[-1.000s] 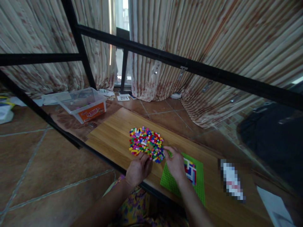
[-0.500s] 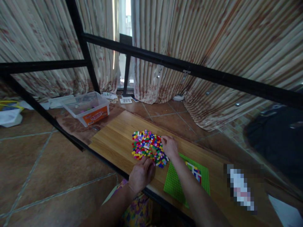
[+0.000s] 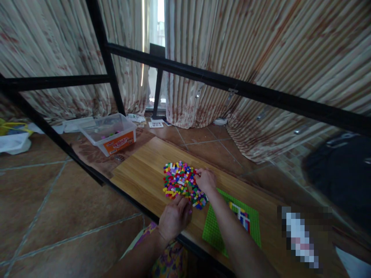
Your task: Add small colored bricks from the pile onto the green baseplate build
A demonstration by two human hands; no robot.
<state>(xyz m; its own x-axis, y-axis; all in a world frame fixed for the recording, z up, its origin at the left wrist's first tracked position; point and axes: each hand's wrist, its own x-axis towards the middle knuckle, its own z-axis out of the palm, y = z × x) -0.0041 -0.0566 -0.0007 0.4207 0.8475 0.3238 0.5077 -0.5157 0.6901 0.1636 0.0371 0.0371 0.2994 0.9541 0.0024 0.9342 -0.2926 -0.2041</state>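
Observation:
Small building bricks (image 3: 179, 178) in many colours lie in a loose pile on the wooden board. My right hand (image 3: 206, 180) reaches into the pile's right side, fingers bent together at some red bricks; whether one is between them is too small to tell. At the near edge of the pile rests my left hand (image 3: 175, 217), its fingers curled inward and hiding whatever they hold. Beneath my right forearm is a green studded baseplate (image 3: 213, 227). On it sits a partly covered patch of white, blue, red and yellow bricks (image 3: 242, 216).
A clear plastic box (image 3: 116, 135) with an orange label stands beyond the board's left end. Black metal bars (image 3: 185, 69) cross in front of striped curtains (image 3: 197, 34). The wooden board (image 3: 142, 166) has a dark near edge. A blurred-out item (image 3: 300, 237) lies at right.
My right hand has shifted slightly left over the pile, its fingers closer to the red bricks. My left hand stays almost in place. The whole view has moved a little.

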